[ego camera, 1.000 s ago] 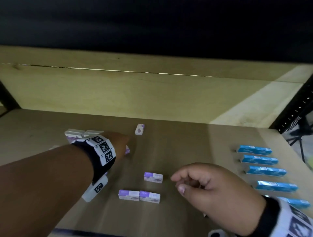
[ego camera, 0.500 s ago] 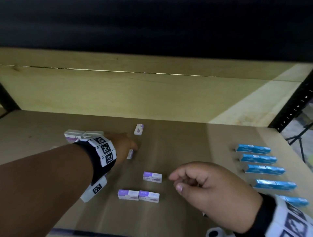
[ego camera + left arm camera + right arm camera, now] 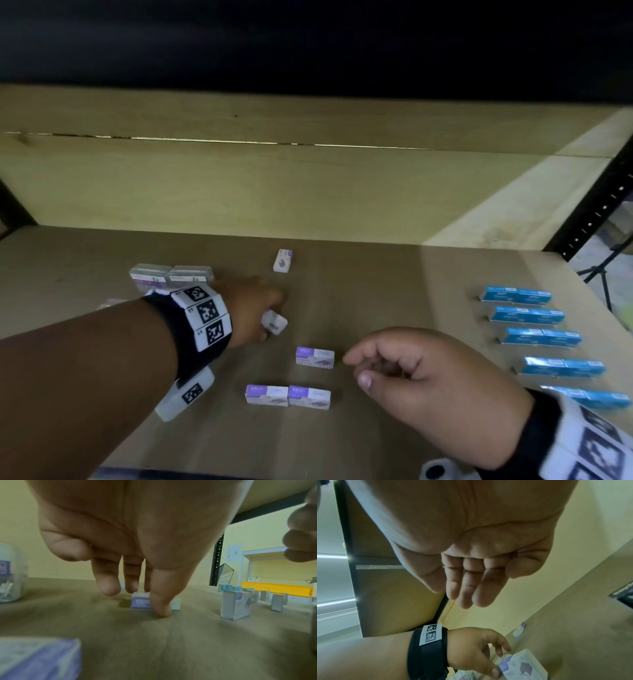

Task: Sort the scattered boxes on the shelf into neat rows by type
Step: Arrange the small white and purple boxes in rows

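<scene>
- Wooden boards made the shelf (image 3: 359,445), with a pale wooden wall behind it and a dark board above.
- The left hand (image 3: 246,308) reached out over the shelf, palm down. Its thumb and fingertips pinched a small purple and white box (image 3: 274,322) that sat tilted on the shelf. In the left wrist view the thumb was pressed to the near side of this box (image 3: 140,601) and the fingers came down on its far side.
- The right hand (image 3: 421,383) hung above the shelf with its fingers loosely curled and nothing in them.
- One purple box (image 3: 315,357) lay between the two hands, just beside the right hand's fingertips.
- Two more purple boxes (image 3: 287,395) lay touching end to end, nearer the person than that one.
- Another small purple box (image 3: 283,260) lay farther back, beyond the left hand.
- Two clear cases (image 3: 171,275) sat side by side just past the left wrist.
- Five blue boxes (image 3: 541,337) lay in a neat row, one behind the other, out past the right hand on its outer side.
- A black band with square black and white tags (image 3: 205,318) went around the left wrist, and a like band (image 3: 599,445) was on the right wrist.
- A black metal post (image 3: 596,212) stood at the far right corner of the shelf.
</scene>
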